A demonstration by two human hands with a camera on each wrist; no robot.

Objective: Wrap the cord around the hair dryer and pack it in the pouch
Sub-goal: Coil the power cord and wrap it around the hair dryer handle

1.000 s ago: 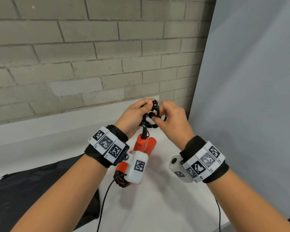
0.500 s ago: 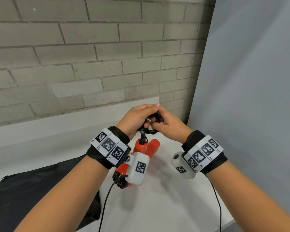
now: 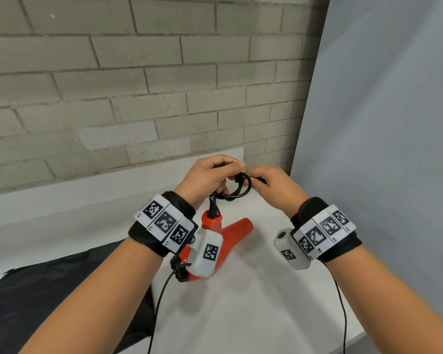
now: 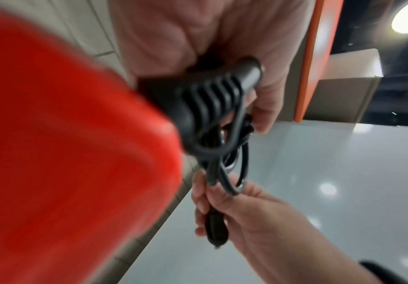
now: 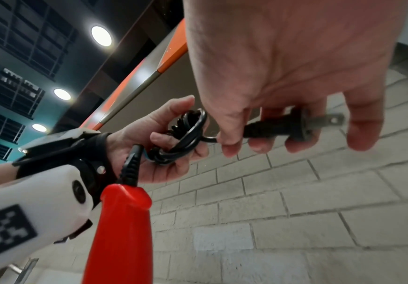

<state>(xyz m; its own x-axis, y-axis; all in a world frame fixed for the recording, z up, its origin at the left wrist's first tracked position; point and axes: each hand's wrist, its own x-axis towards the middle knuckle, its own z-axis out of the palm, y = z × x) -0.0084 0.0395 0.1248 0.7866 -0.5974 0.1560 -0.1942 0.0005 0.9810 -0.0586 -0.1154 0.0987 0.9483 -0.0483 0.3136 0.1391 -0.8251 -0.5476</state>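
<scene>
No readable words or brands, only black-and-white square coded markers on the white wristband blocks [image 3: 165, 222], tiny characters beside them illegible

Glossy red plastic hair dryer [image 3: 237, 231], matt black cloth pouch [image 3: 62, 290] (creased), metal plug [image 5: 295, 125] prongs
</scene>
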